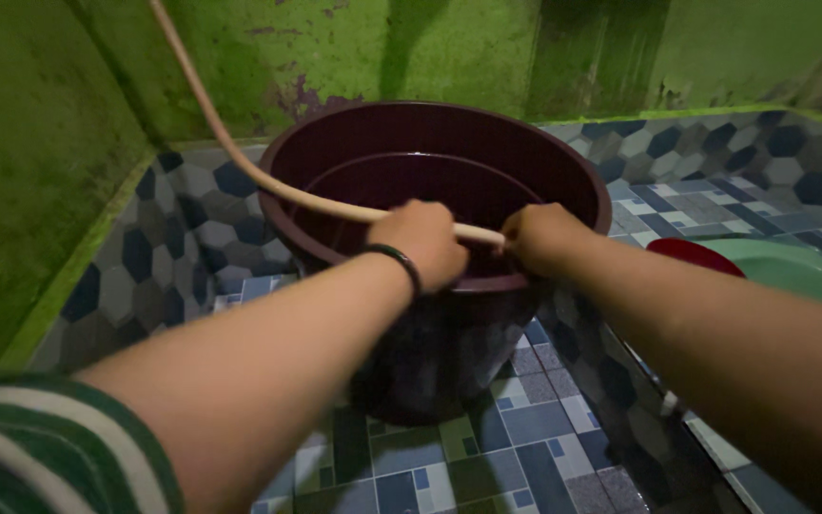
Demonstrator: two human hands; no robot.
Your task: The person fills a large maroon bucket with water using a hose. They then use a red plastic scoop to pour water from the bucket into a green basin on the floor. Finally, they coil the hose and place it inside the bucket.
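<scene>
1. Enclosure. I see green painted walls meeting in a corner, with a band of hexagon-pattern tiles in blue and grey along their base. The floor is laid with small square tiles in blue, grey and green.

2. Bucket. A large dark maroon bucket stands on the floor in the corner, upright, its open mouth facing me. Its interior is dark; I cannot tell whether it holds water.

3. Basin. A pale green basin sits to the right of the bucket, partly cut off by my right forearm. A red round object lies at its near-left edge; I cannot tell what it is.

4. Hose. A thin cream hose descends from the upper left, crosses over the bucket's left rim and runs across the mouth to its front rim, where both hands meet it.

5. Left hand. Fingers curled fully around the hose, above the front rim. A dark band sits on the wrist; a green-and-white striped sleeve covers the upper arm.

6. Right hand. Fingers closed on the hose end, just beside the left hand, at the rim.
</scene>
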